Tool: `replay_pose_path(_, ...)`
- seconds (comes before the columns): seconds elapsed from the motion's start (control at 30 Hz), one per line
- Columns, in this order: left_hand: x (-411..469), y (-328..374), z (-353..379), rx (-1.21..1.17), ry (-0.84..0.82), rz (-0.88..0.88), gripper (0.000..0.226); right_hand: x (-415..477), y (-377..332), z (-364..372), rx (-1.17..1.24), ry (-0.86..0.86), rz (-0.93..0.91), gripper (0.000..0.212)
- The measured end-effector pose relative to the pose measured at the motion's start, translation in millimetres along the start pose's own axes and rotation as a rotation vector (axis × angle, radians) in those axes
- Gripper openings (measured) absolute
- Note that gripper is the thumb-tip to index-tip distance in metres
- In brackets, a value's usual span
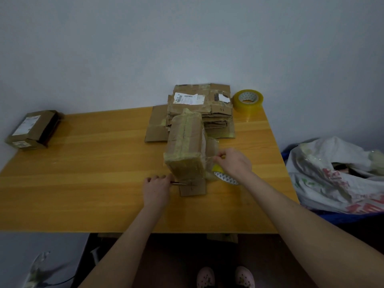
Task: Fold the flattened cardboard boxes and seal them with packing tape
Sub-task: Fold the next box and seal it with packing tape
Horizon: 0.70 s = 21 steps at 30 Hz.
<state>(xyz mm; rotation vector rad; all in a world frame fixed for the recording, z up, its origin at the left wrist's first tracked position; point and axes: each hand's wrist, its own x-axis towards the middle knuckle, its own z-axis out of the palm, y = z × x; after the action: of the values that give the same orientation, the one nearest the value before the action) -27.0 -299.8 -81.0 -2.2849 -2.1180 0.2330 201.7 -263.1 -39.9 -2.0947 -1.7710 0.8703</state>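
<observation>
A folded brown cardboard box (185,146) stands tilted on the wooden table (83,173), old tape along its seams and one flap lying flat toward me. My right hand (232,163) grips a yellow tape roll (225,176) at the box's right side, with a clear strip stretched onto the box. My left hand (155,188) holds a thin metal blade (179,183) at the box's lower left corner. Behind the box lies a stack of flattened cardboard boxes (199,104). A second tape roll (248,99) sits at the table's far right corner.
Two finished boxes (33,129) sit at the table's far left corner. A white plastic sack (336,175) stuffed with waste stands to the right of the table. A grey wall backs the table. My feet show below the table's front edge.
</observation>
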Motion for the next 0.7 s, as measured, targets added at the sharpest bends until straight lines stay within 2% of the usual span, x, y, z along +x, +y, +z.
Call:
replay_pose_path(0.17, 17.1, -35.9, 23.2, -0.02, -0.033, -0.042, 0.024, 6.5, 2.2, 4.9, 0.012, 0.018, -0.027, 0.016)
replay_pose_path(0.2, 17.1, -36.7, 23.8, -0.084, 0.047, -0.07, 0.026, 6.8, 2.4, 5.7, 0.018, 0.024, -0.033, 0.015)
replay_pose_path(0.27, 15.3, -31.3, 17.1, -0.294, 0.328, -0.126, 0.025, 7.7, 2.8, 7.2, 0.034, 0.037, -0.036, 0.014)
replay_pose_path(0.33, 9.6, -12.8, -2.8, -0.431, 0.656, -0.048, 0.019, 7.4, 2.7, 8.7, 0.054, 0.04, -0.03, 0.015)
replay_pose_path(0.37, 7.8, 1.2, -15.7, -0.469, 0.708, 0.052, 0.021, 7.1, 2.4, 9.6, 0.057, 0.041, -0.029, 0.016)
replay_pose_path(0.43, 11.5, 32.2, -35.3, -0.494, 0.579, 0.217, 0.034, 5.4, 1.6, 11.1, 0.052, 0.041, -0.029, 0.014)
replay_pose_path(0.53, 25.4, 60.4, -42.7, -0.307, 0.252, 0.263, 0.054, 3.0, 2.8, 8.7, 0.037, 0.054, -0.035, 0.012)
replay_pose_path(0.63, 34.2, 65.8, -31.0, -0.22, 0.138, 0.251, 0.042, 0.6, 6.9, 3.1, -0.092, 0.043, -0.034, 0.017)
replay_pose_path(0.7, 30.1, 65.0, -27.8, -0.224, 0.152, 0.248, 0.039, -2.7, 12.4, -1.2, -0.294, 0.053, -0.038, 0.021)
